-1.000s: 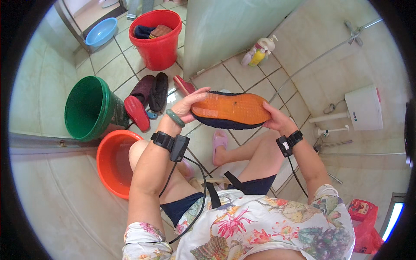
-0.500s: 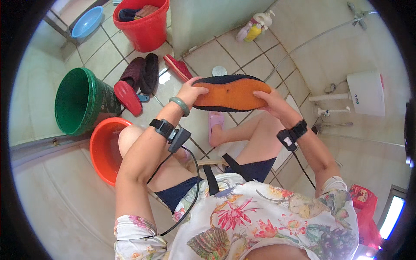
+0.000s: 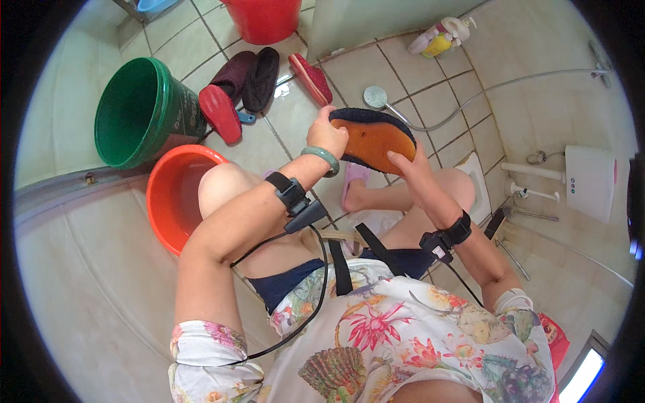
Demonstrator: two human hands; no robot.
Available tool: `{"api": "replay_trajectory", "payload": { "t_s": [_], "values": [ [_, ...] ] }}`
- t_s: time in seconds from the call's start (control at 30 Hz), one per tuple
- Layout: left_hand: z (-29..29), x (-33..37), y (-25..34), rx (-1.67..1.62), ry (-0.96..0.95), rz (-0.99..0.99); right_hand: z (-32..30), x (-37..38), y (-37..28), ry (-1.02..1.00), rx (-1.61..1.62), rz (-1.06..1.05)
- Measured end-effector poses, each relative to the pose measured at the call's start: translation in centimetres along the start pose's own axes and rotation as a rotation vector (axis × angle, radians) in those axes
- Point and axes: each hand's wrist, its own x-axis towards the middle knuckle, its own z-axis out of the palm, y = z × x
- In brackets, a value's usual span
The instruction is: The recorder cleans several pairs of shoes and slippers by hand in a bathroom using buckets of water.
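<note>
Between my hands is a dark slipper (image 3: pixel 373 138), its orange-brown sole turned up toward me. My left hand (image 3: pixel 327 134) grips one end with the thumb on the sole. At the other end my right hand (image 3: pixel 415 168) is closed on the edge, thumb pressed against the sole. The slipper is tilted, its right end lower in view. On the floor beyond lie a pair of dark slippers (image 3: pixel 261 79), a red slipper (image 3: pixel 220 114) sole up beside a blue-handled thing (image 3: pixel 247 117), and another red slipper (image 3: pixel 311 78).
A green bucket (image 3: pixel 161 114) and an orange-red basin (image 3: pixel 156 201) stand at left, a red bucket (image 3: pixel 265 20) at the far side. A shower head (image 3: pixel 375 97) with its hose lies on the tiles. Bottles (image 3: pixel 440 40) stand by the far wall. A white box (image 3: pixel 590 183) hangs at right.
The slipper has turned from level to slanting, its right end now lower. My hands have come closer together. The whole view has shifted, bringing the shower head out from behind the slipper.
</note>
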Motion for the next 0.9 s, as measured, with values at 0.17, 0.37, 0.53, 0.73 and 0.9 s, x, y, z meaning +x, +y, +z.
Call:
{"api": "replay_trajectory", "payload": {
  "t_s": [0.17,0.37,0.53,0.73,0.9],
  "values": [
    [-0.3,0.2,0.4,-0.02,0.039,0.014,2.7,-1.6,-3.3,-0.028,0.006,-0.014],
    [0.0,0.6,0.7,-0.069,0.07,0.052,3.7,-1.8,-5.1,-0.073,0.032,-0.019],
    [-0.2,0.0,0.4,-0.054,0.097,0.046,4.3,-1.1,-4.3,-0.045,0.041,0.006],
    [-0.2,-0.6,2.0,-0.007,0.112,0.013,4.4,-0.7,-3.3,-0.041,-0.002,-0.059],
    [-1.5,1.7,0.4,-0.034,0.035,0.002,0.5,2.0,-2.9,-0.022,0.122,0.184]
  ]
}}
